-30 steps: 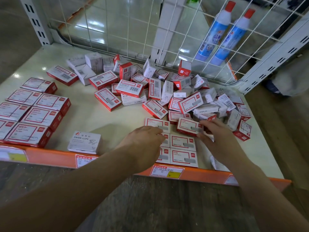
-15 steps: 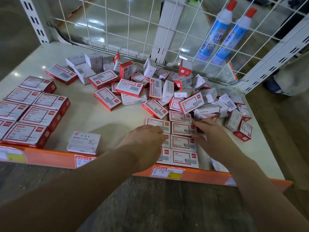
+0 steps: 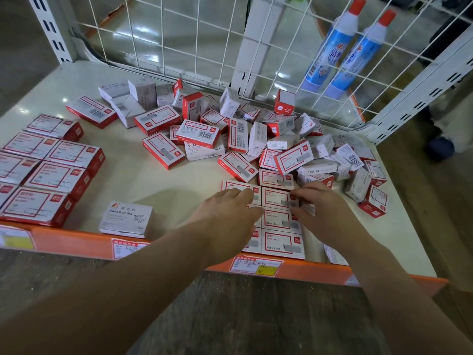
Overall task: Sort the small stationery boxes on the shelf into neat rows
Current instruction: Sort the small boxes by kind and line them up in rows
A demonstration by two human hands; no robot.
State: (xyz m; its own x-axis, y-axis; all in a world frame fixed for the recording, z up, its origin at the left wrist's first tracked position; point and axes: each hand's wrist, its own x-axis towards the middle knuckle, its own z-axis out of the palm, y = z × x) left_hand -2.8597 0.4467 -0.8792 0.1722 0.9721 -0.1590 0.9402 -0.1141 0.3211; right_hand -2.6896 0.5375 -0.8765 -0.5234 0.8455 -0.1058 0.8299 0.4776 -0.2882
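Note:
Small red-and-white staple boxes lie in a neat two-column block (image 3: 281, 243) at the shelf's front edge. My left hand (image 3: 227, 211) lies flat over the block's left column. My right hand (image 3: 317, 206) touches the right end of the block's rear-right box (image 3: 275, 197) with its fingertips, without gripping it. Behind the block, a jumbled pile of staple boxes (image 3: 256, 139) spreads to the back and right. Larger red paper-clip boxes (image 3: 51, 172) sit in rows at the left.
A white paper-clips box (image 3: 126, 219) lies alone near the orange front lip (image 3: 76, 242) with its price labels. A white wire mesh (image 3: 179, 42) closes the back. Two blue glue bottles (image 3: 340, 49) stand behind it. Bare shelf (image 3: 133, 180) lies between the left rows and the pile.
My right hand carried a staple box from the pile's edge and set it down in the block's right column behind the others. My left hand stayed on the left column.

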